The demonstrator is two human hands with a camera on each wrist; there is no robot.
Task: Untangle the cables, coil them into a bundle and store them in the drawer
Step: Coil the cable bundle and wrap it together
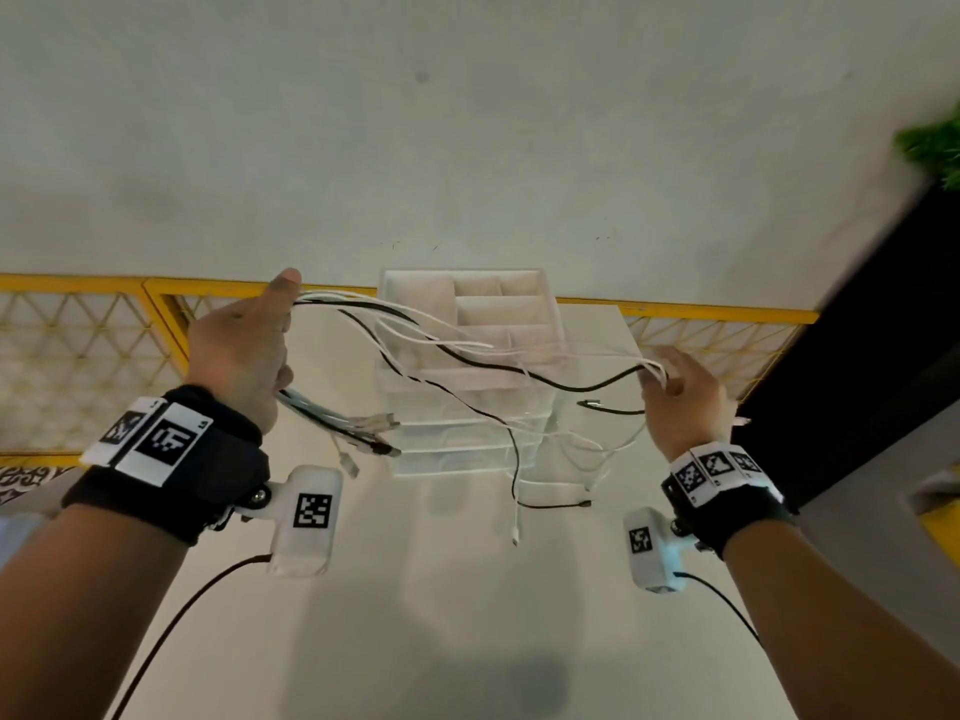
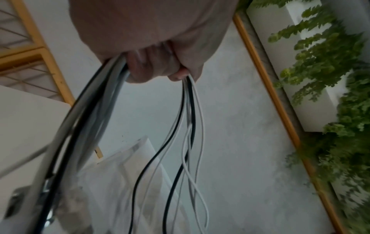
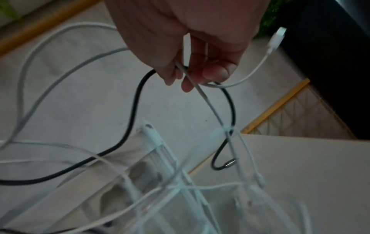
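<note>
Head view: a clear plastic drawer organiser [image 1: 470, 376] with an open compartmented top tray stands on the white tabletop [image 1: 467, 589]; the tray compartments look empty, and the stacked drawers below are too blurred to tell what is inside. The bundle of black and white charging cables [image 1: 467, 350] hangs in the air above and in front of the organiser, stretched between both hands, with several loose ends drooping to the tabletop just before the drawers. The left hand [image 1: 241, 350] is raised at the left, fist closed round one gathered end of the bundle, thumb pointing up; short plug ends stick out below the fist. The right hand [image 1: 680, 394] is raised at the right, lower than the left, fingers curled and pinching the far ends of the cables. Both wrists carry black straps with printed marker tags. Left wrist view: the left hand [image 2: 152, 52] grips the cables [image 2: 188, 120] in a closed fist; a thick group leaves the fist at lower left, a thinner group of black and white strands hangs from between the fingers, over the organiser [image 2: 128, 171]. Right wrist view: the right hand [image 3: 186, 42] pinches a black cable and white cables [image 3: 136, 110] between thumb and fingers; a white plug sticks out at upper right. The organiser [image 3: 156, 158] lies below, strands draped across it.
</note>
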